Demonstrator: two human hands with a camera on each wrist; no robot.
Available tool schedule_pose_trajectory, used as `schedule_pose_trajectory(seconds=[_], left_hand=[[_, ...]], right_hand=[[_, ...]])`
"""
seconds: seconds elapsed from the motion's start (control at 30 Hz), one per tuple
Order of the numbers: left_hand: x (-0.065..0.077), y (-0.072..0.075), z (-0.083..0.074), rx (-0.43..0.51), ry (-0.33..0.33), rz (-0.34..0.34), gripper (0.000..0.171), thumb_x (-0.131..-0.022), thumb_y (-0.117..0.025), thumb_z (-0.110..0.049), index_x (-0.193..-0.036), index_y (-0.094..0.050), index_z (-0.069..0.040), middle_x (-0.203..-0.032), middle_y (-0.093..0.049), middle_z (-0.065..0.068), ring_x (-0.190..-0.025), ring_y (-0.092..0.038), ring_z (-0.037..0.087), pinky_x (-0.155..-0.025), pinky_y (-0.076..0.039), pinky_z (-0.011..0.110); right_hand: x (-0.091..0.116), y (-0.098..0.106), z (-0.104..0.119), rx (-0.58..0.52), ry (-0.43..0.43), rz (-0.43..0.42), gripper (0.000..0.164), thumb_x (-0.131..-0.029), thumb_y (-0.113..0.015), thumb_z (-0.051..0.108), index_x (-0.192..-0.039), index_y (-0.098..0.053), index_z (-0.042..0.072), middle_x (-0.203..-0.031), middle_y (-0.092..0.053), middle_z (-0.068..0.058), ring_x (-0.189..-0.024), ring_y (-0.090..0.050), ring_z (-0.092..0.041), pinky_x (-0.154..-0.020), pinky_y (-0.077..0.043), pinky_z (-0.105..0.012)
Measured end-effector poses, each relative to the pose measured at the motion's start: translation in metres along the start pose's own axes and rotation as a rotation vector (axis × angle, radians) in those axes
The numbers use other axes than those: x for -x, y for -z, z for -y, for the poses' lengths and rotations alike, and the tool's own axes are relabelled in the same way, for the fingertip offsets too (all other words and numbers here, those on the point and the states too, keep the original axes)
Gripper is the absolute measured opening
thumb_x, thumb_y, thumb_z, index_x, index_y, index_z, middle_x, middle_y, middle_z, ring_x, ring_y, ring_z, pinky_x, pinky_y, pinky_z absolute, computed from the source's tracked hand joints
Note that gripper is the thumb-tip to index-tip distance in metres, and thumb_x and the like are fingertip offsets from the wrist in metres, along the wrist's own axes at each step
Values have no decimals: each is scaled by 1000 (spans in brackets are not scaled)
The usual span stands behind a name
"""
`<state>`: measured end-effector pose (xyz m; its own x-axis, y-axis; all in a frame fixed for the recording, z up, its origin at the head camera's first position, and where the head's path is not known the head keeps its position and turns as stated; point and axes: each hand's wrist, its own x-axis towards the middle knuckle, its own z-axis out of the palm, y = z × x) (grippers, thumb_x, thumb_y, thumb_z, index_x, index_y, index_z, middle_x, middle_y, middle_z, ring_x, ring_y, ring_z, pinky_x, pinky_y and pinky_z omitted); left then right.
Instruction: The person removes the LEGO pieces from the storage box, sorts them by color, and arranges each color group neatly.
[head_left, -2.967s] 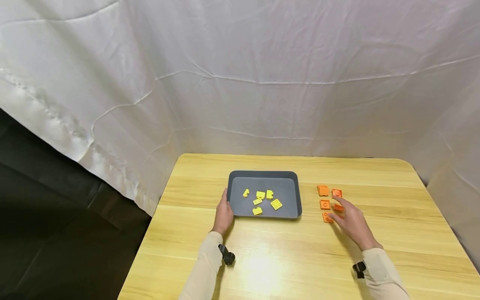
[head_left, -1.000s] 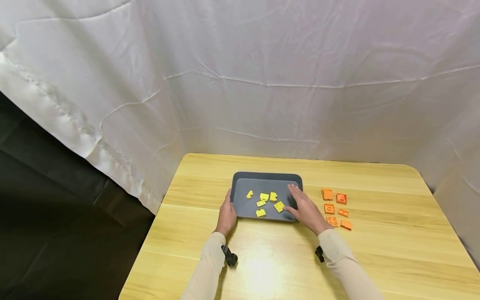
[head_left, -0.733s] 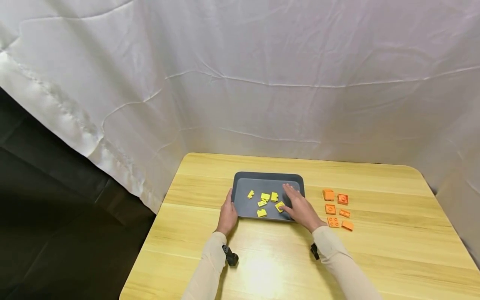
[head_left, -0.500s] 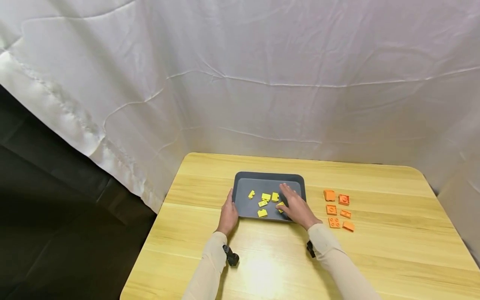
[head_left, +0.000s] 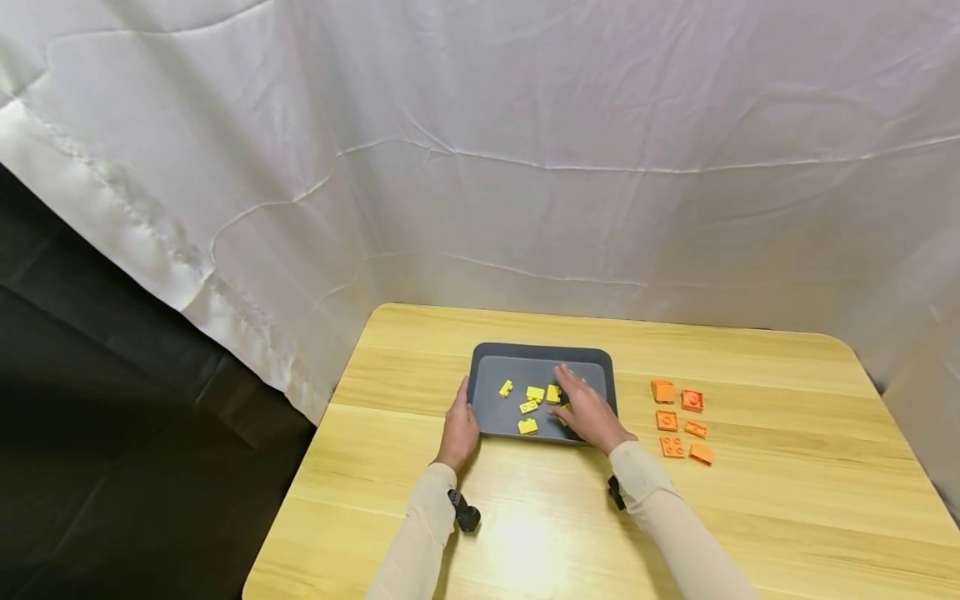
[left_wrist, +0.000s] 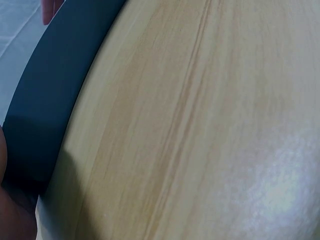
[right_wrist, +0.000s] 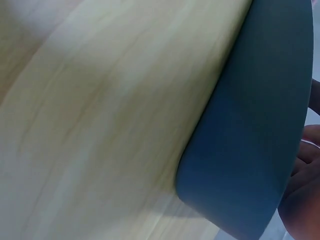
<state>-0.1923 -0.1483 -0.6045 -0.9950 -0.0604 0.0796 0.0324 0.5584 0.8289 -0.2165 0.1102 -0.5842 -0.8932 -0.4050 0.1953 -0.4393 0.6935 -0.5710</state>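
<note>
Several yellow toy bricks (head_left: 527, 427) lie in a shallow dark grey tray (head_left: 603, 379). My left hand (head_left: 458, 429) rests against the tray's left side, its fingers straight along the outer wall. In the left wrist view, part of that hand shows beside the tray wall (left_wrist: 55, 90). My right hand (head_left: 588, 412) is over the right part of the tray with fingers extended. Its thumb is by a square yellow brick (head_left: 566, 408), which it mostly hides; contact cannot be made out. In the right wrist view, the tray wall (right_wrist: 245, 125) covers part of this hand.
To the right of the tray, several orange toy bricks (head_left: 667, 421) lie in two columns on the wooden table (head_left: 780, 467). White curtains (head_left: 540, 225) hang behind and beside the table. A dark cloth (head_left: 127, 433) is at the left.
My right hand has moved left from the orange bricks to over the tray, then farther left across the square yellow brick. My left hand has stayed at the tray's side.
</note>
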Motion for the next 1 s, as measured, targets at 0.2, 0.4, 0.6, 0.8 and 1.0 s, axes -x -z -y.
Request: schedule_pose_trajectory(seconds=[0.2,0.4,0.6,0.8,1.0], left_hand=[[0,1,0,6,0,3,53,-107,-35,7,-160,-26,8,-160,-37,29,-145,-39,44,-121,-34,53],[-1,0,0,-12,5,5,54,-107,-35,7,-160,-26,7,-159,-38,29,-145,-40,43,-121,-35,51],[-1,0,1,3,7,6,54,-108,-35,6,-161,-26,6,-160,-37,28,-146,-39,43,-122,-34,51],[-1,0,2,7,4,8,54,-108,-35,6,-161,-25,6,-161,-36,27,-146,-39,42,-122,-34,51],[-2,-1,5,8,1,7,54,-108,-35,6,-161,-26,7,-161,-36,27,-146,-39,42,-122,-34,51]], right_hand=[[-3,-5,-2,-8,22,1,77,-94,-79,15,-154,-39,-12,-158,-36,-34,-142,-41,-50,-116,-37,-63],[-6,-13,-5,-16,9,18,75,-94,-78,16,-153,-41,-11,-157,-39,-33,-142,-42,-48,-117,-36,-63],[-8,-17,-6,-19,18,21,72,-94,-77,14,-152,-42,-11,-154,-42,-33,-138,-46,-51,-116,-38,-62],[-11,-20,-4,-35,13,3,68,-94,-77,12,-150,-46,-10,-148,-50,-32,-135,-51,-48,-117,-39,-60],[-12,-25,-6,-63,0,-32,63,-93,-77,8,-148,-51,-9,-141,-58,-30,-127,-58,-47,-110,-46,-60]])
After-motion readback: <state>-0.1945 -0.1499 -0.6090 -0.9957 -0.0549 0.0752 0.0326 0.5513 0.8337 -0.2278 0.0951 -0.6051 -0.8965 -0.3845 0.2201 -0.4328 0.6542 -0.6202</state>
